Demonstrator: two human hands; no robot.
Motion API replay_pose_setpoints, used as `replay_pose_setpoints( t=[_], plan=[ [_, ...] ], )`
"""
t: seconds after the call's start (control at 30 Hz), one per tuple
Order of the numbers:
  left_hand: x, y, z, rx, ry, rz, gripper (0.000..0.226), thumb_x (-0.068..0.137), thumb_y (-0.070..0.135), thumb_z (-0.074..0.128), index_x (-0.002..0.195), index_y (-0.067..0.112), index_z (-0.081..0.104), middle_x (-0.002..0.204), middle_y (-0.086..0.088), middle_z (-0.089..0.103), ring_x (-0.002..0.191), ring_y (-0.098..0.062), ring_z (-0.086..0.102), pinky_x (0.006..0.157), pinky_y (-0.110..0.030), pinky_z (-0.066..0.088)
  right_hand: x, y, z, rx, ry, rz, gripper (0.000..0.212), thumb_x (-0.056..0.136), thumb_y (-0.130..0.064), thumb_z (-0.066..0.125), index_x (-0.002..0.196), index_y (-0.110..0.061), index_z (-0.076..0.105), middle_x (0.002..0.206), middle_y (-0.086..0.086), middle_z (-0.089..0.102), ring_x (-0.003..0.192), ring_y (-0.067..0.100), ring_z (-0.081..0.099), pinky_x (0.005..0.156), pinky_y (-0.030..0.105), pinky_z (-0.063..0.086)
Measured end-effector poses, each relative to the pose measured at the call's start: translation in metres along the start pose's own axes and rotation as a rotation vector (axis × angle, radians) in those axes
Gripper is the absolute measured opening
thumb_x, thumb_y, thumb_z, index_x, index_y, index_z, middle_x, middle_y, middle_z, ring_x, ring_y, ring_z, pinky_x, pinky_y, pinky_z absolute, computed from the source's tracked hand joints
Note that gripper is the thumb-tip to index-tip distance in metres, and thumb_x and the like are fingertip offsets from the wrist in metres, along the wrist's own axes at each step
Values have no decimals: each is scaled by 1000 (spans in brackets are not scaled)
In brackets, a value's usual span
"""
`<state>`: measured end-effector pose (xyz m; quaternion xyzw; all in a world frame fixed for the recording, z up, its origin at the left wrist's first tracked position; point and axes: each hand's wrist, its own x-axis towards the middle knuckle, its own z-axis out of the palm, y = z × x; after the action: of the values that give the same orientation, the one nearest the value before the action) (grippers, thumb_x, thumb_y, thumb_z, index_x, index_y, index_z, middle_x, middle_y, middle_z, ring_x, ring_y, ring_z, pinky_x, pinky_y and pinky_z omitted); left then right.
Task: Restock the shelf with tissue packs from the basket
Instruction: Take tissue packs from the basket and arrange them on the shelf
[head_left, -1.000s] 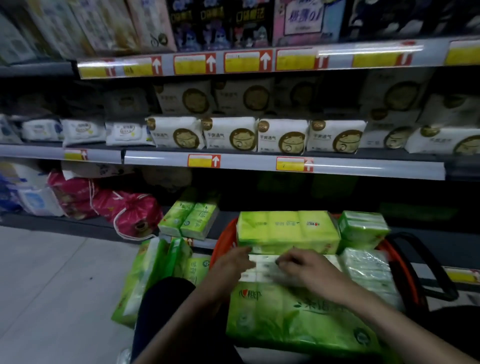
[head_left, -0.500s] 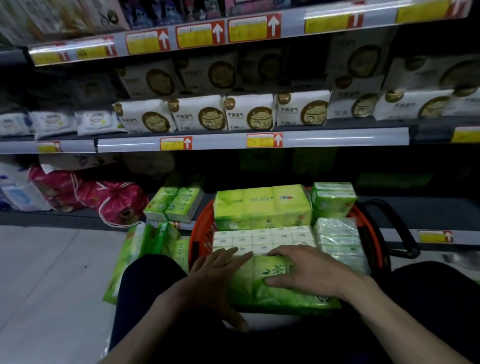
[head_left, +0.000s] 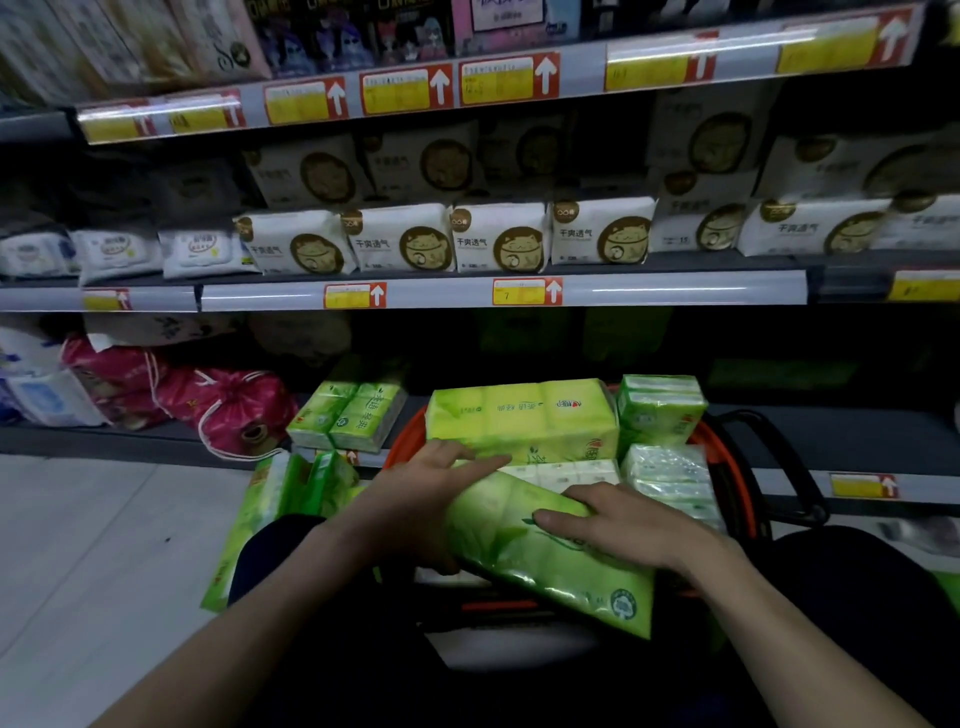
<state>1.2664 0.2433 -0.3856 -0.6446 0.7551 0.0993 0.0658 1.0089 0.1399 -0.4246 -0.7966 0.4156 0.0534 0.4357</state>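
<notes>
An orange basket (head_left: 727, 457) with a black handle stands before me, holding several green tissue packs. A long green tissue pack (head_left: 545, 561) is tilted up above the basket's near side. My left hand (head_left: 421, 499) grips its left end, with the fingers over the top. My right hand (head_left: 623, 525) lies on its upper face, fingers curled over the far edge. A wide yellow-green pack (head_left: 519, 421) lies at the basket's far side. Two small green packs (head_left: 348, 415) sit on the bottom shelf (head_left: 831, 431).
Green packs (head_left: 270, 509) lean on the floor left of the basket. Pink drawstring bags (head_left: 234, 405) sit on the bottom shelf at left. White cat-logo packs (head_left: 498, 239) line the middle shelf. My dark-clad knees flank the basket.
The near green pack has been lifted and tilted off the basket. My left hand moved from its top to its left end, and the view shifted slightly.
</notes>
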Motion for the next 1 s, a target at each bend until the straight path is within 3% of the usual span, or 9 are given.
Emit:
replay_pose_setpoints(
  t=[0.2, 0.33, 0.43, 0.53, 0.67, 0.73, 0.8, 0.87, 1.0],
  plan=[
    [11, -5, -14, 89, 60, 43, 123, 67, 54, 82, 160, 51, 1, 158, 5, 29, 145, -18, 30, 109, -42, 41, 1, 8, -6, 197, -5, -7, 88, 72, -91, 63, 142, -37, 61, 133, -22, 67, 117, 2, 66, 108, 36, 51],
    [15, -17, -7, -107, 188, 24, 115, 73, 51, 79, 161, 50, 5, 168, 4, 15, 154, -19, 15, 124, -43, 27, -4, 1, -8, 272, 69, -49, 44, 95, -68, 59, 124, -36, 62, 121, -18, 68, 105, -2, 64, 91, 21, 50],
    [10, -6, -2, -373, 383, -168, 121, 77, 31, 85, 161, 50, -1, 169, 7, 5, 156, -22, 8, 125, -48, 24, -4, -1, -6, 354, 127, -46, 54, 93, -73, 56, 124, -30, 64, 119, -19, 68, 106, 3, 65, 98, 28, 50],
    [6, 13, 20, -740, 543, -439, 118, 77, 26, 86, 163, 40, 7, 160, -3, 26, 145, -25, 29, 119, -45, 31, 3, -2, -1, 505, 127, -49, 64, 86, -78, 59, 125, -28, 69, 119, -12, 76, 108, 8, 73, 107, 41, 54],
    [-10, 50, 34, -1689, 349, -568, 68, 88, 19, 77, 144, 41, 44, 122, 1, 74, 103, -28, 74, 79, -51, 61, 7, -17, 12, 708, 48, -20, 42, 97, -48, 69, 121, -14, 64, 105, -7, 77, 89, 5, 76, 86, 23, 61],
    [-19, 67, 36, -1826, 281, -550, 56, 91, 9, 73, 127, 45, 50, 104, 4, 80, 90, -26, 79, 66, -43, 62, 9, -21, 20, 796, -31, -17, 29, 101, -32, 66, 121, -11, 58, 107, -4, 73, 89, 8, 73, 77, 18, 59],
    [-30, 74, 40, -1853, 267, -493, 68, 86, -4, 74, 122, 46, 47, 104, 0, 80, 93, -29, 78, 67, -46, 64, 4, -28, 25, 849, -79, 0, 30, 101, -27, 66, 126, -15, 53, 113, -9, 66, 97, 8, 67, 82, 14, 53],
    [-39, 67, 42, -1882, 316, -487, 76, 81, -14, 73, 125, 44, 49, 108, -6, 79, 97, -34, 77, 74, -53, 63, 1, -33, 29, 930, -151, 11, 58, 93, -21, 77, 142, -4, 53, 126, -1, 72, 114, 21, 69, 102, 30, 53],
    [-50, 34, 42, -1949, 326, -498, 85, 74, -7, 80, 143, 33, 51, 121, -17, 74, 106, -45, 72, 90, -68, 54, 8, -38, 41, 1066, -281, -62, 64, 84, -11, 77, 145, -10, 55, 138, 11, 69, 133, 41, 61, 115, 66, 40]
  ],
)
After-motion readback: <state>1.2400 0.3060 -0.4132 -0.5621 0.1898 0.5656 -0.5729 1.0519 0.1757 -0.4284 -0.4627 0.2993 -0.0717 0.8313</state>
